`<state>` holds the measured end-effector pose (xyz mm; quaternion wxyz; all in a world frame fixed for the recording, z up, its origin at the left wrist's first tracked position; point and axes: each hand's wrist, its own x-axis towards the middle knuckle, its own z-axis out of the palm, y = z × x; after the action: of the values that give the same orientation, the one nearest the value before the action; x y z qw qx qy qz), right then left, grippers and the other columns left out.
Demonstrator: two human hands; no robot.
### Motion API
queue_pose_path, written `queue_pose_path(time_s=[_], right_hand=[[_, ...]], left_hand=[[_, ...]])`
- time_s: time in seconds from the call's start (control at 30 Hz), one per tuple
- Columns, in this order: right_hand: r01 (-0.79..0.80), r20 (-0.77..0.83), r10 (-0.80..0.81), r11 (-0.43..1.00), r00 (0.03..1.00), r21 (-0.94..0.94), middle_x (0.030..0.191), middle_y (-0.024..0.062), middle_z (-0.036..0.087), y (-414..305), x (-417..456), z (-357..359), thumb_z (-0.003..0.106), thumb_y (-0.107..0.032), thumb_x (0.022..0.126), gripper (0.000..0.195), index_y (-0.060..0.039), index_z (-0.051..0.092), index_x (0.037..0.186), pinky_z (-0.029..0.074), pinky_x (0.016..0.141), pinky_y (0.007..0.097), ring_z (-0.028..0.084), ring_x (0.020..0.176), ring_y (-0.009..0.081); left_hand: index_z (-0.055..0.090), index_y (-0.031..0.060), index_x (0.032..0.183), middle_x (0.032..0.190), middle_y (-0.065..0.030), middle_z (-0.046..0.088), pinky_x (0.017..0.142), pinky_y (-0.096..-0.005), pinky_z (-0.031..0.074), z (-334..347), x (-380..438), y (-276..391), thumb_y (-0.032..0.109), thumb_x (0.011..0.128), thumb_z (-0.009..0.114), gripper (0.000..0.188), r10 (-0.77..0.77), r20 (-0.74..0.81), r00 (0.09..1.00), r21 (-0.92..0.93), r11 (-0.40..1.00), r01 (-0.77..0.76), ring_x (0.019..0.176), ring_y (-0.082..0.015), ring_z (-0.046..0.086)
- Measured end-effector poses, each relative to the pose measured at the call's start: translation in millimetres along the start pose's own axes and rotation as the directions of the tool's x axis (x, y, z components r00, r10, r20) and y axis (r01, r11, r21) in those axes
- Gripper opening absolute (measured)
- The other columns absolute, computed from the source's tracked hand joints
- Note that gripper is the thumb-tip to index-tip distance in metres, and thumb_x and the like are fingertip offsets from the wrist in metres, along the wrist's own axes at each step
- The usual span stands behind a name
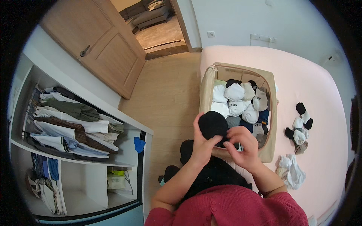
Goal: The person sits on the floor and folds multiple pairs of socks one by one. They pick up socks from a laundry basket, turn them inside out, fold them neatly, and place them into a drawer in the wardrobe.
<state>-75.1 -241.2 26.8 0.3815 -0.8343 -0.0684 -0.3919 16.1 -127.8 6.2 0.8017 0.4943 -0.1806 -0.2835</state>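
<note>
My left hand (203,145) holds a rolled black sock (212,124) above the near left corner of a beige fabric storage box (267,154). The fingers of my right hand (243,147) pinch at the lower right edge of the black bundle. Inside the box lie balled socks in rows: white ones (234,91) mostly at the back and middle, with grey, navy and black ones among them. The box's near left part is partly hidden behind my hands and the black sock.
The box stands on a bed with a pink sheet (319,90). To its right lie a pile of small black and white socks (299,137) and a white heap (294,172). At left are an open wardrobe (84,166) with hanging clothes and a wooden door (113,50).
</note>
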Motion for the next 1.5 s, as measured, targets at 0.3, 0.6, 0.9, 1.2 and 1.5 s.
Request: queue_pose_path(time_s=[0.3,0.6,0.9,1.2,1.5], right_hand=[[-0.204,-0.13,0.205,0.979,0.97,0.023,0.075,0.0136,0.052,-13,-8,46,0.054,0.007,0.062,0.025,0.0002,0.051,0.086,0.045,0.052,0.031,0.054,0.058,0.0266],[-0.509,0.464,0.742,-0.192,0.485,0.839,0.069,0.0067,0.055,1,10,47,0.042,0.003,0.071,0.012,0.0009,0.053,0.076,0.047,0.054,0.0266,0.054,0.059,0.0148],[-0.56,0.478,0.765,-0.189,0.432,0.807,0.064,0.0061,0.052,19,21,65,0.041,0.002,0.073,0.011,-0.0016,0.052,0.074,0.044,0.048,0.0272,0.052,0.054,0.0162],[-0.827,0.608,0.648,0.061,0.459,0.559,0.07,0.0028,0.054,37,13,85,0.049,-0.007,0.08,0.006,-0.0033,0.054,0.079,0.043,0.052,0.0243,0.052,0.06,0.0117],[-0.595,0.571,0.319,0.698,0.756,0.398,0.115,0.0146,0.046,2,-2,62,0.073,-0.019,0.065,0.085,-0.0046,0.022,0.132,0.031,0.094,0.031,0.045,0.104,0.0241]], left_hand=[[0.032,0.0039,0.124,0.112,-0.0143,0.039,0.091,-0.0349,0.034,-26,-25,2,-0.002,0.062,0.063,0.07,0.362,-0.092,0.928,0.431,0.855,-0.29,0.105,-0.0269,0.043],[0.048,-0.003,0.11,0.099,-0.0086,0.056,0.08,-0.0279,0.045,-58,-27,-3,-0.007,0.075,0.046,0.036,-0.023,-0.253,0.967,-0.048,0.999,0.011,0.089,-0.0198,0.056],[0.05,-0.0016,0.108,0.102,-0.01,0.056,0.078,-0.0295,0.047,-75,-42,-7,0.005,0.081,0.048,0.028,-0.258,0.034,0.966,-0.402,0.881,0.249,0.089,-0.0191,0.057],[0.052,-0.0003,0.101,0.095,-0.0075,0.056,0.076,-0.0277,0.045,-58,-40,15,-0.005,0.071,0.042,0.032,-0.15,-0.113,0.982,-0.342,0.934,0.103,0.086,-0.0181,0.054],[0.048,0.0001,0.105,0.101,-0.008,0.053,0.081,-0.0304,0.043,-59,-33,26,-0.009,0.066,0.043,0.041,0.024,-0.29,0.957,-0.162,0.984,-0.074,0.091,-0.0188,0.053]])
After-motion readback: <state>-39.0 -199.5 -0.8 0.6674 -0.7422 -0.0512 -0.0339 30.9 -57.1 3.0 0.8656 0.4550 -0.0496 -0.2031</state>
